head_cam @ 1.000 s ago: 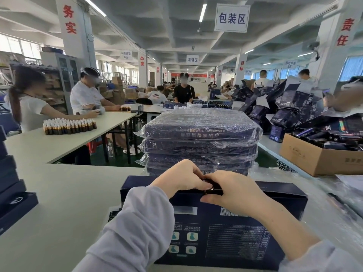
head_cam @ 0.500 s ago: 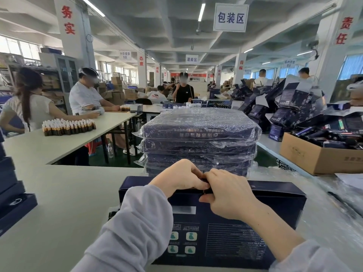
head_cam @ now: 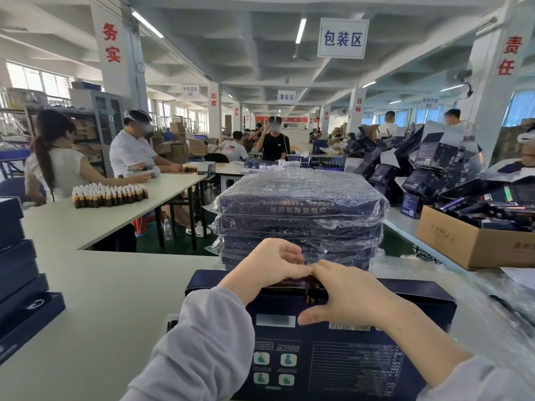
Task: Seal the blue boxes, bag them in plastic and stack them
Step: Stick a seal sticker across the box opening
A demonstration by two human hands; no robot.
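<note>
A dark blue flat box [head_cam: 347, 360] lies on the table right in front of me, printed side up. Both my hands meet at the middle of its far edge. My left hand [head_cam: 269, 267] has its fingers curled over that edge. My right hand [head_cam: 344, 296] pinches a small dark and gold tab or sticker at the edge, thumb stretched out over the box top. Just behind the box stands a stack of blue boxes wrapped in clear plastic [head_cam: 298, 218].
Dark blue box lids [head_cam: 20, 273] are piled at the left edge. A cardboard carton [head_cam: 474, 241] full of dark packs sits at the right, with open blue boxes [head_cam: 428, 166] heaped behind. Loose clear plastic [head_cam: 492, 287] covers the table's right side. People work at a side table [head_cam: 95, 218] holding bottles.
My right thumb has lifted off the far edge and now stretches over the box top. Both hands stay at the middle of the edge. The camera has moved slightly closer.
</note>
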